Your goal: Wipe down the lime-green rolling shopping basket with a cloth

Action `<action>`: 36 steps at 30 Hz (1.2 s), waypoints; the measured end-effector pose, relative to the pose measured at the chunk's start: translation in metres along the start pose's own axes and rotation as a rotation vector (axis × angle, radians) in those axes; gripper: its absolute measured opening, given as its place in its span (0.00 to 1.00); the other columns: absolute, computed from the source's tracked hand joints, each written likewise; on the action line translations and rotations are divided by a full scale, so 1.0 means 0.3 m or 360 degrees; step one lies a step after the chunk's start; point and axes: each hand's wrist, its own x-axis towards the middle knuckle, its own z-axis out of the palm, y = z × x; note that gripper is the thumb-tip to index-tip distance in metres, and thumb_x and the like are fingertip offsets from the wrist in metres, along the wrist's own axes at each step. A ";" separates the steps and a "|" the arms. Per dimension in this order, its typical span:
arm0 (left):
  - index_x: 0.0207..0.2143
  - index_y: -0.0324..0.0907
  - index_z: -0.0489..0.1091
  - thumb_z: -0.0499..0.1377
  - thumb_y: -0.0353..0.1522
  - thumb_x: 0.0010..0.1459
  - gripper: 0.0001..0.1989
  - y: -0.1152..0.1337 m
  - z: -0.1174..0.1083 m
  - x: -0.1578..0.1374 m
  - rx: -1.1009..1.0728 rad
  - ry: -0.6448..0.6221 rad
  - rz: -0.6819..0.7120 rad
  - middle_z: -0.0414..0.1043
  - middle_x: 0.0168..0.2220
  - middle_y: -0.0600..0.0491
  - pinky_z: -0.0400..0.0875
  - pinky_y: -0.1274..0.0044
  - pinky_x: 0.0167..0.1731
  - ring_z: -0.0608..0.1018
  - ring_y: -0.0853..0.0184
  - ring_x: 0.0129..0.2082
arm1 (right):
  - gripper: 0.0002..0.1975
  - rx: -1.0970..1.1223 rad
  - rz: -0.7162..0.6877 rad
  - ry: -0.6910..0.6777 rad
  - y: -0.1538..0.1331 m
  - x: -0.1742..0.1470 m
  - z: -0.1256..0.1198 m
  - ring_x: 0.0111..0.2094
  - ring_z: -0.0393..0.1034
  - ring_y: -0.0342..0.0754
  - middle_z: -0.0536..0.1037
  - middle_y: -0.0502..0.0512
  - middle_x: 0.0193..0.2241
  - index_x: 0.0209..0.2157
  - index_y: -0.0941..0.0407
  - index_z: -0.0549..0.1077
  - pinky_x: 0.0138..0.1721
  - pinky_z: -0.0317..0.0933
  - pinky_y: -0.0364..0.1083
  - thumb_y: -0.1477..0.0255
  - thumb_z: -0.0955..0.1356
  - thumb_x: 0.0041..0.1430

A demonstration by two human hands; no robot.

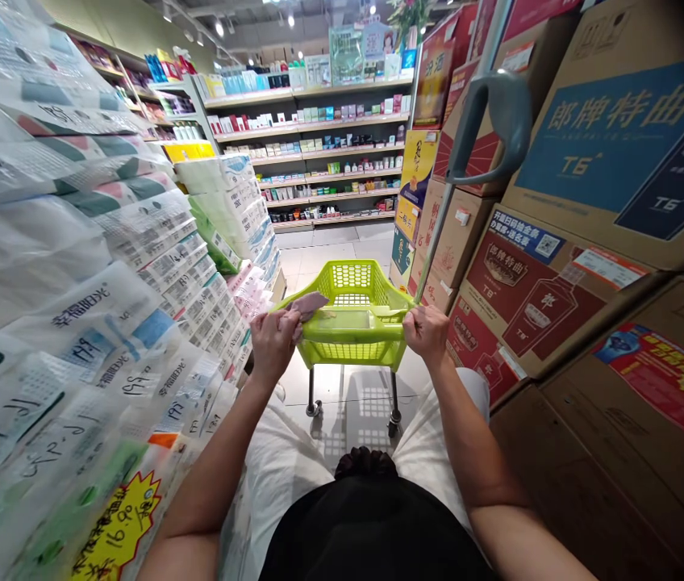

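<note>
Where the handle crosses the near end of the cart, the left hand and right hand are each clamped on one end, fingers curled. The left hand also pinches a thin mauve item (material not determinable). A pole with a grey loop rises, tilted, beside the right hand; whether that hand clasps it cannot be told. The cart is a yellow-green perforated basket on dark legs with casters, directly ahead of the person. Wrapped packs bound the left side, cartons the right. Pale floor extends forward to the shelving.
</note>
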 end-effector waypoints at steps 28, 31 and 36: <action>0.51 0.48 0.76 0.55 0.44 0.70 0.17 0.160 0.068 0.024 -0.0208 -0.0002 0.0144 0.78 0.53 0.42 0.68 0.62 0.55 0.79 0.54 0.52 | 0.06 -0.0230 0.0345 -0.0124 -0.097 0.038 0.037 0.40 0.65 0.55 0.76 0.57 0.34 0.35 0.53 0.68 0.46 0.53 0.51 0.68 0.62 0.66; 0.48 0.46 0.77 0.58 0.59 0.60 0.29 0.162 0.057 0.046 -0.0322 -0.0019 0.0256 0.79 0.49 0.42 0.70 0.64 0.51 0.79 0.53 0.49 | 0.09 -0.0273 0.0465 -0.0366 -0.054 0.084 0.015 0.42 0.67 0.54 0.79 0.58 0.36 0.36 0.54 0.71 0.47 0.52 0.50 0.67 0.61 0.66; 0.45 0.45 0.77 0.46 0.58 0.68 0.31 0.155 -0.047 0.146 -0.0484 -0.0533 0.0184 0.80 0.41 0.47 0.69 0.73 0.36 0.80 0.60 0.38 | 0.20 -0.0362 0.0813 -0.0771 -0.041 0.195 -0.008 0.37 0.69 0.51 0.82 0.59 0.36 0.35 0.55 0.77 0.40 0.49 0.48 0.58 0.60 0.68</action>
